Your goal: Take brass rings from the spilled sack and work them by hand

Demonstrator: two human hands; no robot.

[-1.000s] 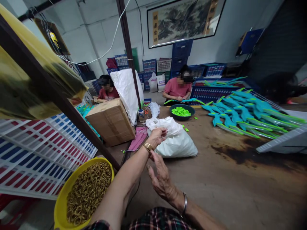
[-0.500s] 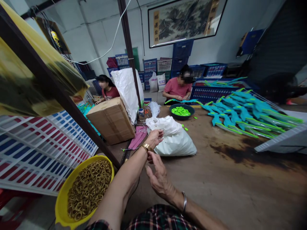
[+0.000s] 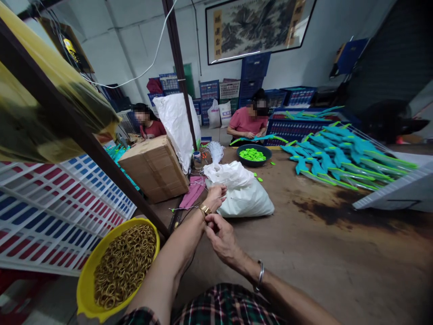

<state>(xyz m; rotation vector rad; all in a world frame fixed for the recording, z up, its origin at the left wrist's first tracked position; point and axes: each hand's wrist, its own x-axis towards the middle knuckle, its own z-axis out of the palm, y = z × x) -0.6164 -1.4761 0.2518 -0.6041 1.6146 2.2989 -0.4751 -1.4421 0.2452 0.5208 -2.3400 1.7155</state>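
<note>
My left hand (image 3: 216, 195) reaches out over the brown bench (image 3: 304, 253), fingers curled together on a thin white string (image 3: 189, 208) that runs off to the left, right at the edge of a white plastic bag (image 3: 241, 192). My right hand (image 3: 220, 234) sits just behind it, fingertips pressed to the gold bracelet (image 3: 204, 210) on the left wrist; whether that grip is pinched on the bracelet or on the string I cannot tell. A silver bangle (image 3: 260, 276) rings the right wrist.

At my left elbow stands a yellow bowl (image 3: 88, 271) heaped with brass-coloured rings (image 3: 122, 264), near the foot of a dark slanted post (image 3: 88, 144) that cuts across the view. Behind it, white trays (image 3: 50, 203) with red and blue cells lean in a stack. A cardboard box (image 3: 154, 169) and a folded pink cloth (image 3: 193, 192) lie beyond the hands, with a tall white sack (image 3: 176, 124) and a bundle of white strings (image 3: 215, 151) further back.

Across the bench, a dark bowl (image 3: 254, 155) holds bright green pieces, and teal and green plastic toys (image 3: 338, 158) are piled to the right. Two other people, one in a pink shirt (image 3: 244, 123) and one in a red shirt (image 3: 155, 128), work at the far side before blue crates (image 3: 255, 74) and a framed painting (image 3: 257, 27).
</note>
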